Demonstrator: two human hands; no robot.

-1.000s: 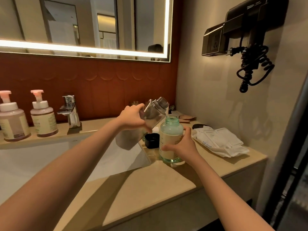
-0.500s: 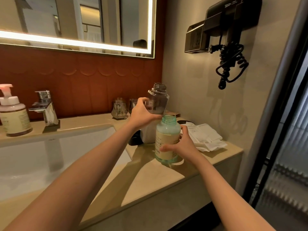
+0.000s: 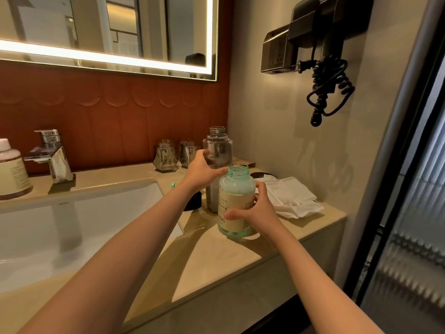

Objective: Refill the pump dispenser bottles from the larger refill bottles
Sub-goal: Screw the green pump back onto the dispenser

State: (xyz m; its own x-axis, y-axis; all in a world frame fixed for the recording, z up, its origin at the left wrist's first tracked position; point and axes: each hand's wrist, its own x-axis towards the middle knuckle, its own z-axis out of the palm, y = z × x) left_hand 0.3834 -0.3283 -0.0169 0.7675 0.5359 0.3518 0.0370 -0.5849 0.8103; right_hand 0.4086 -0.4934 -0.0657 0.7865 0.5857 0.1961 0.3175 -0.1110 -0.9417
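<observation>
1. Far left, on the counter ledge: pump dispenser (image 3: pixel 10 169) with pink-white contents, partly cut off by the frame edge; beside it the faucet (image 3: pixel 51 156). Well apart from both hands; no risk here.
2. Sink basin (image 3: pixel 79 227), open and just left of the working area. Possible loss of a bottle or of spilled liquid into it if anything is knocked leftward.
3. Dark cap (image 3: pixel 192 201) and small teal part (image 3: pixel 172 185) lying loose on the counter near the left forearm. Likely to be swept toward the basin by a careless arm movement.
4. Left hand (image 3: pixel 201 171), closed around the middle of the tall clear refill bottle (image 3: pixel 216 150). Bottle upright, neck open, base hidden behind the front bottle; standing or lifted cannot be told. Risk: tall and narrow, hence easily tipped if let go off balance, with nothing to stop the contents.
5. Teal dispenser bottle (image 3: pixel 237 201), pump removed, mouth open, standing on the counter (image 3: pixel 212 256) directly in front of the refill bottle. Contents apparently high. Risk: overflow if more is poured; spill if bumped.
6. Right hand (image 3: pixel 256 212), fingers wrapped on the labelled side of the teal bottle, steadying it. Risk: slipping grip on a wet wall.
7. White folded cloth (image 3: pixel 292 198), right of the bottles; liable to soak up any spill.
</observation>
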